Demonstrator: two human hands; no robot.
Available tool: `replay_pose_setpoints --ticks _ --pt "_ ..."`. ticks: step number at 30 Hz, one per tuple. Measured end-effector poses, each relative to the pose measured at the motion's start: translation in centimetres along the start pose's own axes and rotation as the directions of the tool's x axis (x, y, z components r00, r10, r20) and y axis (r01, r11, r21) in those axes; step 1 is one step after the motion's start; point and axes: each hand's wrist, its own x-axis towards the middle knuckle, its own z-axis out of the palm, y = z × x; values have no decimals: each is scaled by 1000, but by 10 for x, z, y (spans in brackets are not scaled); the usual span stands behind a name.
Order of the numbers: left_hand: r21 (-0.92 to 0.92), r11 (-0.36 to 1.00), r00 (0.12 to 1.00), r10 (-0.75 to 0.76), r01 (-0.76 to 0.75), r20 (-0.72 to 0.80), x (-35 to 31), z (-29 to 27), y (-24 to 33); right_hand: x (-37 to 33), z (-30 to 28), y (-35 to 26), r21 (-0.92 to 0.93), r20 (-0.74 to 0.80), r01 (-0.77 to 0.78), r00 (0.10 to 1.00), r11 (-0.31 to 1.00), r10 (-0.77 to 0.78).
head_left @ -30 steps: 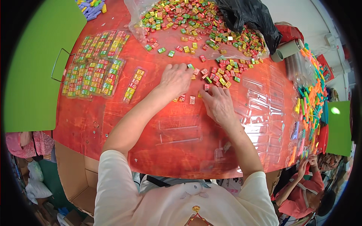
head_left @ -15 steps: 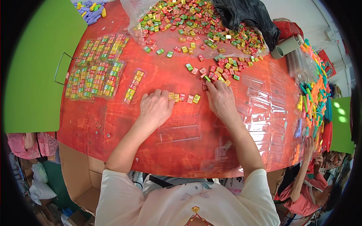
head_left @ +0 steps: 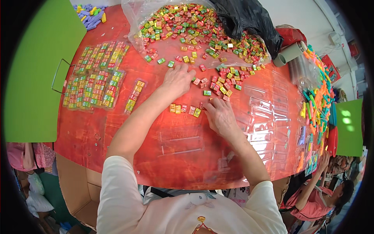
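Small box-shaped pieces in red, yellow and green lie loose on the red table [head_left: 128, 156]. In the middle is a short row of pieces [head_left: 178, 109], several side by side. At its right end my right hand [head_left: 222, 118] has its thumb and fingertips closed at a small red piece [head_left: 202, 105]. My left hand [head_left: 178, 81] reaches beyond the row with curled fingers, beside a loose cluster [head_left: 224, 84]; its fingertips are partly hidden. A filled clear strip tray [head_left: 134, 96] lies left of my left forearm. In front of me rests an unfilled clear tray [head_left: 182, 150].
Filled trays [head_left: 91, 89] sit in groups at the left. A large heap of pieces [head_left: 187, 23] lies on clear plastic at the back, beside a black bag [head_left: 253, 19]. Clear trays [head_left: 261, 124] cover the right side. Beyond them, a co-worker's hands [head_left: 323, 160] are near colourful sticks [head_left: 319, 105].
My left hand has left the row's left end and moved away from me and rightward to the loose cluster. My right hand has drawn back from the cluster toward the row's right end.
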Motion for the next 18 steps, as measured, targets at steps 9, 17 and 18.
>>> replay_pose_setpoints --ticks 9,17,18 --pt "-50 958 958 -284 283 -20 -71 -29 4 1 -3 9 -17 -26 16 1000 1000 -16" --pt "-75 911 911 -396 406 117 -120 -37 32 -3 -6 4 -52 -67 102 992 993 -105" --pt "-74 910 910 -398 408 115 -120 -40 32 -4 -7 3 -52 -68 104 992 993 -108"
